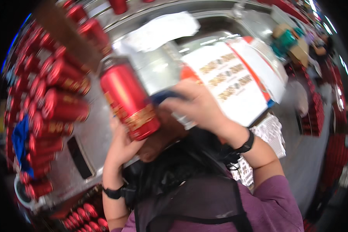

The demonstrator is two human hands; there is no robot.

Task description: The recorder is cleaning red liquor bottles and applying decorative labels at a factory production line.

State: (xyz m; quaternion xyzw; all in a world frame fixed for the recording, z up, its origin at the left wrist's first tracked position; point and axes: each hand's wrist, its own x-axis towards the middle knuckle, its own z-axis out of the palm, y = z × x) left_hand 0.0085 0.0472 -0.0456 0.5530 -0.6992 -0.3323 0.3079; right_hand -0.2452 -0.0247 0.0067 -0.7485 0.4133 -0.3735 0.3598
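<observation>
My left hand grips the bottom of a red bottle with a gold band, holding it tilted with its neck up and to the left. My right hand clasps the near end of a white box with gold print and orange-red edges, right beside the bottle's base. A dark blue piece shows under my right fingertips between bottle and box. Each wrist wears a black band.
Many red bottles lie in rows on the metal table at the left, with a blue cloth and a flat black object. Flat white cartons are stacked at the right. More red bottles sit below the table.
</observation>
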